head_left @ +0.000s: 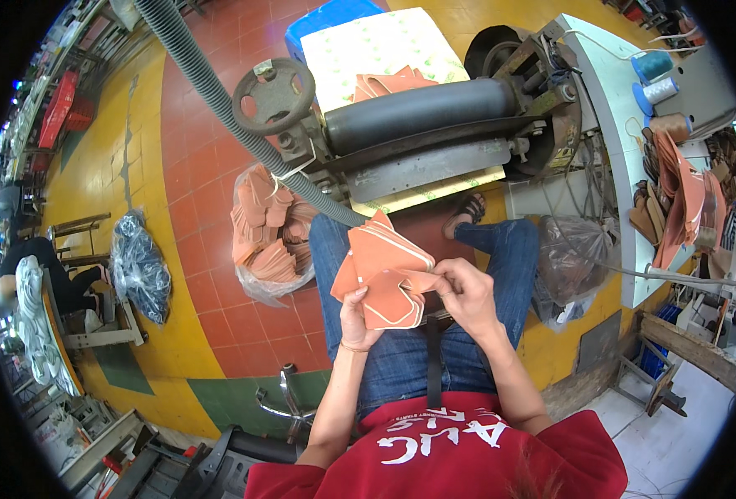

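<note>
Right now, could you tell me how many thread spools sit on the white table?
3: a teal spool furthest back, a white spool just before it, and a brown spool nearest the leather pieces. Others may be hidden.

Tiled floor [193, 125] w/ clear bag of orange pieces [266, 237], dark bag [141, 266].

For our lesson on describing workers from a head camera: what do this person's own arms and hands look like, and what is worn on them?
Both forearms are bare from above the elbow down. The left hand and right hand wear no gloves, and no rings show. A thin band circles the left wrist. Short red sleeves belong to a red shirt with white lettering across the chest.
</note>
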`<state>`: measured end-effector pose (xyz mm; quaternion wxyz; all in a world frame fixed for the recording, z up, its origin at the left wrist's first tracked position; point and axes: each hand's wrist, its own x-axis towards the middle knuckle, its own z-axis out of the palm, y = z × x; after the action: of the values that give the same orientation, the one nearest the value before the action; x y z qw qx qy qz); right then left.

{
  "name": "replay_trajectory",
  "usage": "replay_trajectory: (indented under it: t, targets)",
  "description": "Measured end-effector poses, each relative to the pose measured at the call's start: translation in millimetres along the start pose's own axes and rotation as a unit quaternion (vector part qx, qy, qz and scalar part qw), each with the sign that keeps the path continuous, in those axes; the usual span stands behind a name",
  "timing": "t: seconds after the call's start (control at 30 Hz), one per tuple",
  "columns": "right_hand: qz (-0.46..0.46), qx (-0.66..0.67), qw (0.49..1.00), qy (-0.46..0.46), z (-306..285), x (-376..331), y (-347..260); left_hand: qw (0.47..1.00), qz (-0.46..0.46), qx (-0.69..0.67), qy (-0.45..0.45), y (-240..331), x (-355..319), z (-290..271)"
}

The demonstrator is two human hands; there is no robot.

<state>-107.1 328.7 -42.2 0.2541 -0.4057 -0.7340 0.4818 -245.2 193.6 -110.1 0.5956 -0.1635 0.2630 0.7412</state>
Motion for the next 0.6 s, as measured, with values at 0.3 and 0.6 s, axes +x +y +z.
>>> replay_trajectory:
  t: [0.3,0.6]
  targets:
    - [0.223,0.319,0.921,0.002,-21.0,31.1,29.0,1.0,-0.014,0.01,-0.007,7.1,-3.3,-13.7]
    - [0.285,0.453,0.845,0.006,-0.9,81.8,75.9,1.0,-0.007,0.026,0.008,9.2,-7.0,-11.9]
